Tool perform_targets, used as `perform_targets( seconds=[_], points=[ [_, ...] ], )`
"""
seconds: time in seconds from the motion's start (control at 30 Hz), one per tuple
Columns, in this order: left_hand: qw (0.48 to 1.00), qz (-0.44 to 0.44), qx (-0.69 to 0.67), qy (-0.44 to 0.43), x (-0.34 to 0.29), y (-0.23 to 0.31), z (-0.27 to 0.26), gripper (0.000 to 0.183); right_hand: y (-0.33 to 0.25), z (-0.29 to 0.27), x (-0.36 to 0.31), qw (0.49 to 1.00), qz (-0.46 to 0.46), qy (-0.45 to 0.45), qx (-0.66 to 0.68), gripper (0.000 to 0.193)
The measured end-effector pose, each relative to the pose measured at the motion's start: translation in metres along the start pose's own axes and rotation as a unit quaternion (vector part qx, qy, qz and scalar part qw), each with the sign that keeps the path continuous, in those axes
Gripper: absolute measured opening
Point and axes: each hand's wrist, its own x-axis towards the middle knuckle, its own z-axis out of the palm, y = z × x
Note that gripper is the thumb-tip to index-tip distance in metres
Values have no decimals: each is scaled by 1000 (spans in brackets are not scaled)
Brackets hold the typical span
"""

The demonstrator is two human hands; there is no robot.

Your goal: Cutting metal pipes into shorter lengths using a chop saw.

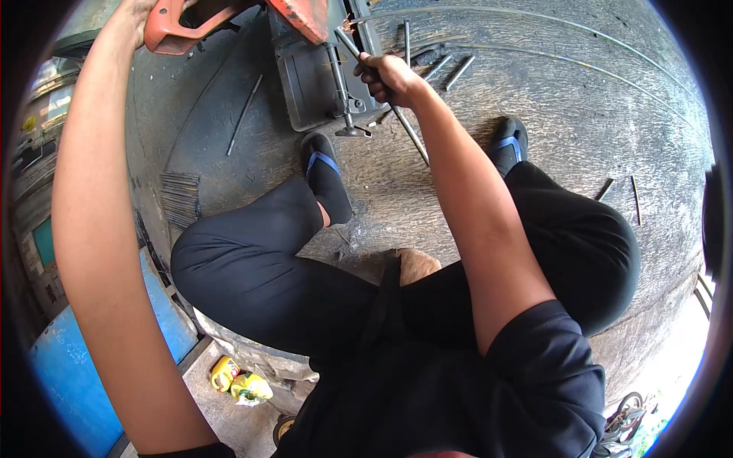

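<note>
At the upper left, my left hand (136, 14) is wrapped round the orange handle (169, 37) of a cut-off saw; the picture's edge hides part of it. The saw's worn orange guard (304, 17) is over a grey metal base (299, 84), which carries a clamp screw (336, 76) with a small crank. My right hand (391, 78) is closed round a thin metal rod (412, 136). The rod slants from the floor side up to the saw, right of the guard. A few orange sparks show by its far end. The cutting point itself is hidden.
Short cut rods (460, 72) lie right of the saw, and a longer rod (244, 114) left of it. A row of short rods (181, 198) is beside my left knee. My feet in blue-strapped sandals (324, 162) flank the work. Yellow packets (250, 389) sit lower left.
</note>
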Motion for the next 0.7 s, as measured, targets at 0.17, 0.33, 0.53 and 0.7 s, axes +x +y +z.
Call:
perform_targets(
  seconds=[0.17, 0.33, 0.53, 0.7],
  points=[
    [997, 68, -2, 41, -26, 10, 8, 40, 2, 15, 1, 998, -52, 16, -16, 35],
    [998, 60, 26, 0, -24, 10, 12, 49, 9, 12, 5, 993, -89, 56, -54, 37],
    [1000, 30, 0, 1, -10, 3, 4, 48, 17, 18, 13, 943, -171, 167, -233, 42],
    [987, -62, -112, -96, 15, -2, -21, 37, 21, 23, 12, 835, -293, 260, -386, 38]
  ],
)
